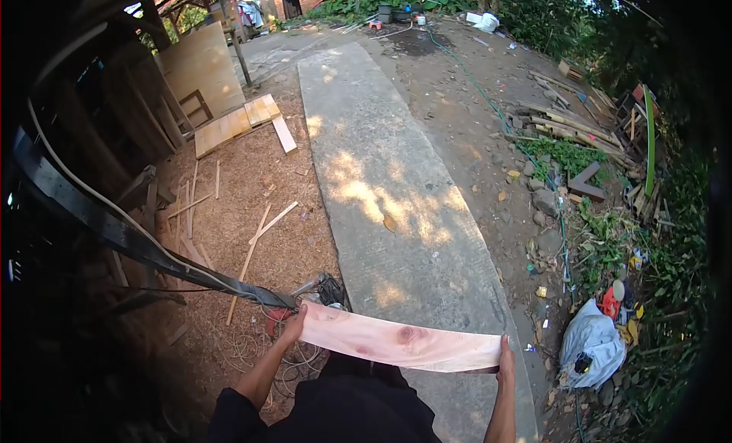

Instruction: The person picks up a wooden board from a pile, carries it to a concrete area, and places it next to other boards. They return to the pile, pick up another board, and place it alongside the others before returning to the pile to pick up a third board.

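A pale wooden board with a few dark knots is held out flat in front of my body. My left hand grips its left end, fingers wrapped round the edge. At the opposite end, my right hand is closed on the board's right edge, with its fingertips partly hidden beneath. Close to my left hand, a dark post slants down from the upper left. Below the board's left end lie a tangled cord and a black plastic-looking bundle.
A concrete path runs ahead. Sawdust and thin wood strips cover the ground at left, where a row of planks lies. To the right are a stuffed white sack, a green hose, stones and stacked timber.
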`<act>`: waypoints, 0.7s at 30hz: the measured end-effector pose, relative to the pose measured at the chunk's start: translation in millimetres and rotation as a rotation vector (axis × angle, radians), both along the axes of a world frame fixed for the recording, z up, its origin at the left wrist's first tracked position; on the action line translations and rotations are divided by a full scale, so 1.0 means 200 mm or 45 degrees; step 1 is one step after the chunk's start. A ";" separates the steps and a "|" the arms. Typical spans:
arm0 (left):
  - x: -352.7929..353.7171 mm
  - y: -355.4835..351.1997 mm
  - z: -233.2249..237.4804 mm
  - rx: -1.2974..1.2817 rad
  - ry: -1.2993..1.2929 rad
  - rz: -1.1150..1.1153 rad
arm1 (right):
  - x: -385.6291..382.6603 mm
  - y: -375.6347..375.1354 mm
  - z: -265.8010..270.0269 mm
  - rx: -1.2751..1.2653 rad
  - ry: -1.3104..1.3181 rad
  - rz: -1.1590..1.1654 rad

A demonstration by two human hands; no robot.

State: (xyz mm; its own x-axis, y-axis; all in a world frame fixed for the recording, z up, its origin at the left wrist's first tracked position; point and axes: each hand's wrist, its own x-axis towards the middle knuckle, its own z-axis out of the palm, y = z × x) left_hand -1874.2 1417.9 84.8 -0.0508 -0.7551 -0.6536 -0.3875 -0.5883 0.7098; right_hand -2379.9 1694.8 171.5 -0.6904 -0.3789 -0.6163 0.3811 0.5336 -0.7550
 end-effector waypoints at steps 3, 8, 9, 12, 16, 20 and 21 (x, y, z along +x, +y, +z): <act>0.03 0.05 -0.05 -0.163 -0.107 0.188 | -0.21 -0.38 0.00 0.016 0.030 0.211; 0.04 0.03 0.10 -0.054 0.041 0.462 | -0.18 -1.11 0.30 0.078 0.004 0.576; 0.03 -0.02 0.11 -0.074 0.052 0.495 | -0.22 -1.23 0.23 0.060 0.017 0.609; -0.03 -0.22 0.28 -0.018 0.164 0.647 | -0.29 -1.62 0.05 0.008 -0.110 0.688; -0.05 -0.61 0.15 -0.124 0.087 0.755 | -0.33 -2.14 0.00 -0.025 0.090 0.661; -0.07 -0.97 0.15 -0.205 0.255 0.819 | -0.44 -2.64 -0.04 -0.154 -0.056 0.738; -0.09 -1.03 0.19 -0.195 0.245 0.830 | -0.45 -2.70 -0.08 -0.182 -0.064 0.744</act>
State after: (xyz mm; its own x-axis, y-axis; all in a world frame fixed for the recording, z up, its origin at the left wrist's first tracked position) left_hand -1891.9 1212.5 122.9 0.3400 -0.7538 -0.5623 0.1513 -0.5462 0.8238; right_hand -2470.8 1154.1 156.3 -0.3142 -0.7682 -0.5578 0.0923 0.5600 -0.8233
